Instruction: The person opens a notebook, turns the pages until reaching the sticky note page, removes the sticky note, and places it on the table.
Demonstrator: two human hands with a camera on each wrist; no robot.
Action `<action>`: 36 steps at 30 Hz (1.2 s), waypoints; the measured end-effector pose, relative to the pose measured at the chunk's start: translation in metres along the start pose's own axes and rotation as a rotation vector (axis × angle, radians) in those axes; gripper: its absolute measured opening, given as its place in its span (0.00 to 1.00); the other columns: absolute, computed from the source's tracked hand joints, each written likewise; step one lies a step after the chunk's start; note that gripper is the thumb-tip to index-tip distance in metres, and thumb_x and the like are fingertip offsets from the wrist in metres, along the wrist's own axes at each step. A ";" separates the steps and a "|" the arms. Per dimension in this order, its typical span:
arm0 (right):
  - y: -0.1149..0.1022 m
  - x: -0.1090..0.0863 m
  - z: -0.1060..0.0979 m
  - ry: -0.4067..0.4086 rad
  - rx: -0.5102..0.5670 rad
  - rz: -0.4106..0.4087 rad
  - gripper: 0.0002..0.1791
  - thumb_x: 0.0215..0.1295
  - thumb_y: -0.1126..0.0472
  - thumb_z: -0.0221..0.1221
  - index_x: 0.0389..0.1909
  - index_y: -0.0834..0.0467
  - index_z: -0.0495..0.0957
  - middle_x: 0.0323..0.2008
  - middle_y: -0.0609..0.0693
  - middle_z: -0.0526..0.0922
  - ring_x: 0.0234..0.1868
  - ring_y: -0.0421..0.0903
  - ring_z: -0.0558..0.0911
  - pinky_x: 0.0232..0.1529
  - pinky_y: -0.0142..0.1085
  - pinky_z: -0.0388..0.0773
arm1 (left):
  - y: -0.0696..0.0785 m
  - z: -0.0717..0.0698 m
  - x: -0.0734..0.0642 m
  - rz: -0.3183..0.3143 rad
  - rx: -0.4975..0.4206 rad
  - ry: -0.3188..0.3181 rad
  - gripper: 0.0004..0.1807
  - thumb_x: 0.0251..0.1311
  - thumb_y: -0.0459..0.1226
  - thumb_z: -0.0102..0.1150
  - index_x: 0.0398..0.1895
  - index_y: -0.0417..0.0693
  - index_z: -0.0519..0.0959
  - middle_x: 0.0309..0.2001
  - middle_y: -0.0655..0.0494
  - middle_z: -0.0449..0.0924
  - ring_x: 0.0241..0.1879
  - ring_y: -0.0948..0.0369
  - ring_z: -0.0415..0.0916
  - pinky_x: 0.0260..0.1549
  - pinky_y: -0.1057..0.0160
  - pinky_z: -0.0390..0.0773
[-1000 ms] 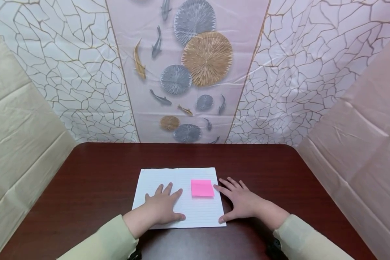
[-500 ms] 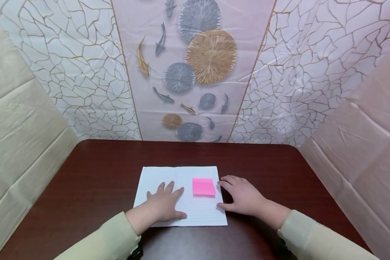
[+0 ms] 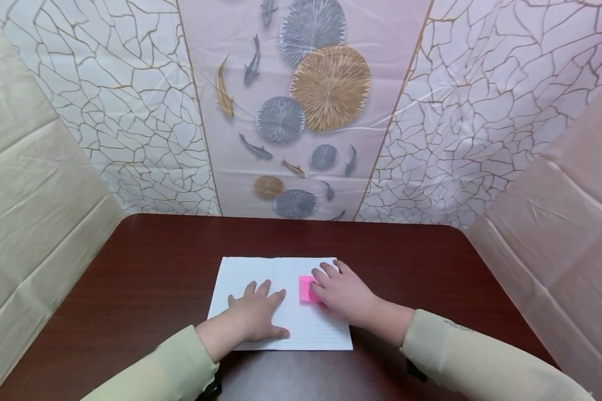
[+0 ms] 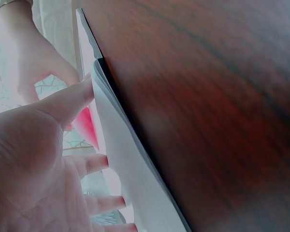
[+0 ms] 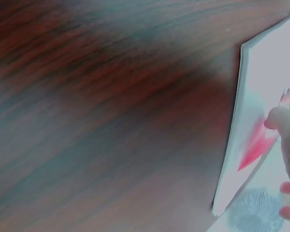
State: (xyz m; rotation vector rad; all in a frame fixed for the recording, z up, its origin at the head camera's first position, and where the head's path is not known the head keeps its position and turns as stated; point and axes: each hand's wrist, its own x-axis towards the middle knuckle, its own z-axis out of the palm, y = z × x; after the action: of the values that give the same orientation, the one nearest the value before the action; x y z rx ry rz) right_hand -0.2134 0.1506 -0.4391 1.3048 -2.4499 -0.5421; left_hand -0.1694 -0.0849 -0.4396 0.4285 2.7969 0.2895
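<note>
An open lined notebook (image 3: 301, 328) lies flat on the dark wooden table. My left hand (image 3: 255, 314) rests on its left page with fingers spread and thumb out to the side. On the right page is a pink sticky note (image 3: 305, 289), its right part hidden under my right hand (image 3: 348, 295). The right fingers are bent over the note; the head view hides the thumb. In the right wrist view the thumb (image 5: 276, 120) is at the edge of the pink sticky note (image 5: 256, 150), and the hand appears to pinch it. The left wrist view shows the note beyond the left thumb.
The brown table (image 3: 170, 245) extends around the notebook on all sides. Behind it hangs a patterned backdrop (image 3: 301, 139) with fish and round leaf shapes. Pale cloth panels (image 3: 40, 223) stand at both sides.
My right hand has moved left from beside the notebook's right edge onto the sticky note, its fingers bending from spread to curled. The left hand stays on the left page.
</note>
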 end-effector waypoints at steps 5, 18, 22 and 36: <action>-0.008 0.005 0.004 0.015 -0.050 -0.037 0.14 0.65 0.59 0.63 0.51 0.50 0.82 0.57 0.53 0.78 0.61 0.57 0.75 0.62 0.54 0.70 | 0.000 0.000 0.000 -0.002 0.007 0.005 0.48 0.47 0.66 0.67 0.72 0.59 0.68 0.73 0.42 0.59 0.71 0.37 0.54 0.51 0.20 0.59; -0.009 0.005 0.006 0.052 -0.061 -0.004 0.10 0.63 0.64 0.63 0.44 0.51 0.83 0.53 0.52 0.78 0.56 0.55 0.76 0.59 0.49 0.71 | 0.001 -0.001 0.001 -0.001 0.022 0.009 0.48 0.47 0.66 0.68 0.71 0.58 0.69 0.72 0.42 0.60 0.70 0.37 0.55 0.50 0.21 0.62; -0.008 0.007 0.007 0.070 0.006 0.053 0.07 0.64 0.59 0.63 0.42 0.52 0.84 0.51 0.52 0.79 0.54 0.52 0.77 0.57 0.47 0.73 | 0.002 -0.001 0.001 0.003 0.021 0.011 0.48 0.46 0.66 0.68 0.70 0.57 0.70 0.72 0.42 0.61 0.70 0.37 0.56 0.49 0.21 0.62; 0.001 0.008 0.008 0.110 0.454 0.392 0.07 0.63 0.54 0.64 0.34 0.51 0.88 0.45 0.51 0.83 0.48 0.50 0.80 0.51 0.48 0.76 | 0.000 -0.001 0.002 0.007 0.016 0.000 0.48 0.46 0.66 0.68 0.71 0.58 0.69 0.72 0.42 0.61 0.70 0.37 0.55 0.49 0.21 0.62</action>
State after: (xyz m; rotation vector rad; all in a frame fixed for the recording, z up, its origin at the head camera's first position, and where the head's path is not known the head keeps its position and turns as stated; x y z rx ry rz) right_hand -0.2216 0.1460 -0.4446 0.9146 -2.7257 0.1900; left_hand -0.1713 -0.0841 -0.4389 0.4415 2.7999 0.2686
